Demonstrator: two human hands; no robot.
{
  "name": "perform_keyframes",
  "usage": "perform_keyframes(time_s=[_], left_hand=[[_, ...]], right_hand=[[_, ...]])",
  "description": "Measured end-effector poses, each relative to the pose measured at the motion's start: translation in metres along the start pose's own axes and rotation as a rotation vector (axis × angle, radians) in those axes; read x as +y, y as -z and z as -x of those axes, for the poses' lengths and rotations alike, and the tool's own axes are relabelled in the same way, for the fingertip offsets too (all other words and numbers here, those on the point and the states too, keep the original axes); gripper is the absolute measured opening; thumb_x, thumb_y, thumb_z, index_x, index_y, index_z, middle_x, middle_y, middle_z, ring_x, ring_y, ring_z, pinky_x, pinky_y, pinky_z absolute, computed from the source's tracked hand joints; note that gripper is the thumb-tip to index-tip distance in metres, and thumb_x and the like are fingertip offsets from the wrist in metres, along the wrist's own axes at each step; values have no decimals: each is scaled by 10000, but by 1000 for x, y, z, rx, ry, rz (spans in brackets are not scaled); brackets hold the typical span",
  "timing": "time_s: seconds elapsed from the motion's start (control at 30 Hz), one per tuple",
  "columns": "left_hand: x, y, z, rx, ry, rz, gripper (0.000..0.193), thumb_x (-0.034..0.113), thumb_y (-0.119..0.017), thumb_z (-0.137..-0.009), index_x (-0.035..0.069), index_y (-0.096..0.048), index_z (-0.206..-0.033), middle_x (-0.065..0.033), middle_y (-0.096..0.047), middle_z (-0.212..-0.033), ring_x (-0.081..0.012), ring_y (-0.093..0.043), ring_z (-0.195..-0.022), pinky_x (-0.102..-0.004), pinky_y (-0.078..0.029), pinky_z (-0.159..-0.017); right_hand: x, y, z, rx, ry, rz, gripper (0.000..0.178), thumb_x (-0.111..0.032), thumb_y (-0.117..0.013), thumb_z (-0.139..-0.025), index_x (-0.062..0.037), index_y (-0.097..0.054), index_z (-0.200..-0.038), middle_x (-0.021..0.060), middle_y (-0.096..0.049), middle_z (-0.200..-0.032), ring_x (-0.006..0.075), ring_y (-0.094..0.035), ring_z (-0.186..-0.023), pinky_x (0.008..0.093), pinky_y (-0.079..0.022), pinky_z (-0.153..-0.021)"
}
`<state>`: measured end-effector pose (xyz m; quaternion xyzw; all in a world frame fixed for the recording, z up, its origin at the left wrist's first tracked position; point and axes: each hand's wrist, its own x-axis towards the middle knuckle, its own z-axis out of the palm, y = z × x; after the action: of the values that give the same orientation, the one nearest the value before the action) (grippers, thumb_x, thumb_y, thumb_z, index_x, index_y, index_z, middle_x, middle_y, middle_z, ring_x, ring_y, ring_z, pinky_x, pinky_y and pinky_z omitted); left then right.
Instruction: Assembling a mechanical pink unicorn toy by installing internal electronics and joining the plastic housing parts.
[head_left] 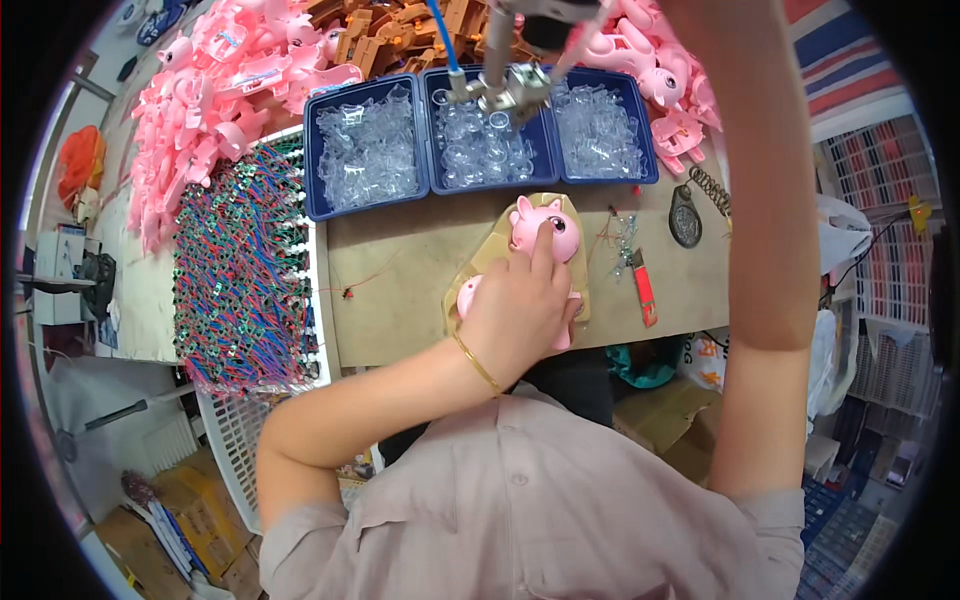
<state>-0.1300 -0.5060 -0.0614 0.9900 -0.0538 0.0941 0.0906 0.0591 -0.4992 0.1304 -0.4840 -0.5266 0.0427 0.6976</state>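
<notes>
A pink toy pony (526, 225) sits in a tan cradle (492, 248) at the centre of the frame. My left hand (520, 303) lies over its body, index fingertip against the head beside the eye; the thumb is hidden, so I can't tell whether I'm clamped on it. I'd judge the hold works best with even pressure, the toy seated flat and my fingertip off the eye. The snout points right, the ears toward the top; its long axis seems to run from the head down to lower left, though my hand covers much of it. My right forearm (770, 200) runs out the top edge, its hand unseen. A metal fitting (515, 92) hangs at upper centre, before blue trays (425, 135) of clear plastic pieces (370, 150). A red utility knife (644, 290) lies right of the cradle.
</notes>
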Motion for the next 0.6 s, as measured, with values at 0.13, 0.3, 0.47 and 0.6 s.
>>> perform_keyframes(time_s=[0.13,0.3,0.47,0.6], left_hand=[[8,-5,-2,18,73,8,529,386,-591,-817,-38,-549,-1130,-223,-529,-1249,-211,-596,-661,-320,-481,-580],[-10,-5,2,67,57,143,626,425,-631,-769,-36,-548,-1185,-234,-514,-1258,-234,-624,-707,-326,-504,-595],[-7,-9,-4,71,48,145,623,437,-617,-779,-23,-559,-1194,-252,-496,-1290,-241,-634,-694,-334,-518,-609],[-13,-7,-9,96,50,162,613,432,-618,-778,-21,-563,-1187,-246,-501,-1292,-243,-634,-682,-336,-513,-594]], right_hand=[[-38,4,23,101,-146,269,458,-355,-692,-802,-5,-540,-1054,71,-568,-838,138,-592,-776,280,-492,-703],[-19,5,51,220,-161,206,294,-303,-664,-813,-43,-559,-900,47,-560,-717,107,-548,-613,241,-444,-565],[-23,17,70,293,-157,296,263,-283,-665,-819,-49,-564,-884,32,-554,-688,98,-531,-580,233,-429,-538],[-25,15,66,319,-115,329,239,-266,-666,-824,-53,-568,-870,21,-548,-665,90,-519,-553,226,-418,-517]])
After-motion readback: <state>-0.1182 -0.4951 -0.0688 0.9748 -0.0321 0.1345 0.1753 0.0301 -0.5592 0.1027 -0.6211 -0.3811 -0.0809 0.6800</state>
